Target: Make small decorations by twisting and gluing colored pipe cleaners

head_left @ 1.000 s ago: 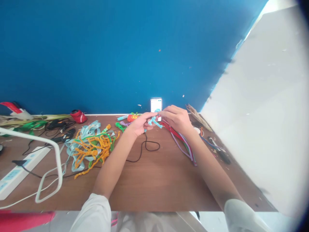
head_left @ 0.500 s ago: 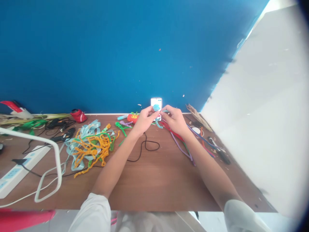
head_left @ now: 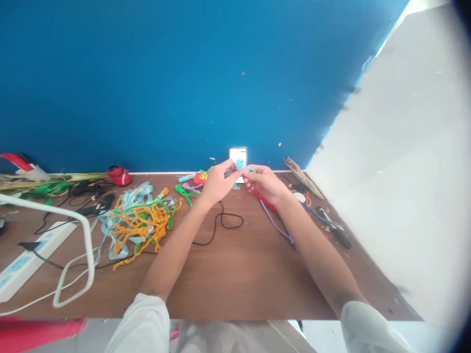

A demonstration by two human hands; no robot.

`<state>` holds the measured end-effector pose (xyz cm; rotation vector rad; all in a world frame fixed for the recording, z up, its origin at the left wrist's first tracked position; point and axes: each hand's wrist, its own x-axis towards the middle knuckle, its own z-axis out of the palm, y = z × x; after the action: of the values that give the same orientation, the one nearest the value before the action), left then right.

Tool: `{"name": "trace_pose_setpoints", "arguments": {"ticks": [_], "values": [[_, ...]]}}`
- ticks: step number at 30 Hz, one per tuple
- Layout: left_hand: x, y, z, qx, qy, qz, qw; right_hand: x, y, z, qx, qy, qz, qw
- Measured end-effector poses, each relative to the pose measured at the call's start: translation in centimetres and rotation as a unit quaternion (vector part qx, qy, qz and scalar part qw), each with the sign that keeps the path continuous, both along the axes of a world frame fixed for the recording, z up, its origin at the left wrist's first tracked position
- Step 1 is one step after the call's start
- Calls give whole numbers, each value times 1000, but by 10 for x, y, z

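A small coiled bundle of light blue fuzzy pipe cleaner [head_left: 240, 164] is pinched between my two hands, in front of an upright phone [head_left: 237, 153] with a lit screen. My left hand [head_left: 221, 180] is closed on the bundle's left and lower side. Fingers of my right hand [head_left: 265, 182] grip the same light blue piece from the right, where a strand loops over the fingertips. Beneath and beside my right wrist lie red and purple pipe cleaners [head_left: 274, 221]. Just left of my left hand sits a red and yellow tube [head_left: 199, 178].
Left lies a tangle of orange pipe cleaners [head_left: 147, 226] with pale blue ribbon [head_left: 128, 200]. A white power strip [head_left: 31, 262] and a white bent frame [head_left: 88, 245] stand nearer. A black cable [head_left: 217, 230] loops mid-table. A black-handled tool [head_left: 340, 235] lies right.
My right hand has turned and lowered slightly, its fingers curling in closer. The blue strand's hanging end is now mostly hidden, and a loop shows above my right fingers.
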<state>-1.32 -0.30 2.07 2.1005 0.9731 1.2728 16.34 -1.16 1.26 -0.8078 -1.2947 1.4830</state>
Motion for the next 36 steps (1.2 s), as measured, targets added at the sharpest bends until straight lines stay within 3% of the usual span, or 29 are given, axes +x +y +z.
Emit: {"name": "trace_pose_setpoints", "arguments": {"ticks": [2,4,7,10,15,17,21,26,29,32,36], "values": [[-1,3,0,-92,-74,-30,993,0,0,0,89,-67,-42,993],[-3,6,0,-200,-130,-50,970,2,0,1,202,-165,-105,960],[-8,7,1,-310,-171,-66,933,7,-1,4,356,-281,-170,875],[-9,6,4,-343,-183,-82,918,15,-3,6,454,-359,-199,791],[-8,4,5,-381,-196,-125,895,23,-2,2,541,-465,-225,664],[-8,4,4,-393,-198,-140,887,23,-1,0,551,-487,-229,638],[-7,4,3,-408,-192,-155,879,21,-1,0,564,-495,-232,619],[-6,1,4,-367,-190,-125,902,17,-2,0,567,-501,-233,611],[-5,0,4,-338,-190,-129,913,9,-5,-2,536,-489,-256,639],[-3,1,2,-287,-184,-123,932,-3,-10,-2,482,-428,-273,714],[3,-1,1,-122,-132,-84,980,-16,-14,1,312,-254,-256,879]]}}
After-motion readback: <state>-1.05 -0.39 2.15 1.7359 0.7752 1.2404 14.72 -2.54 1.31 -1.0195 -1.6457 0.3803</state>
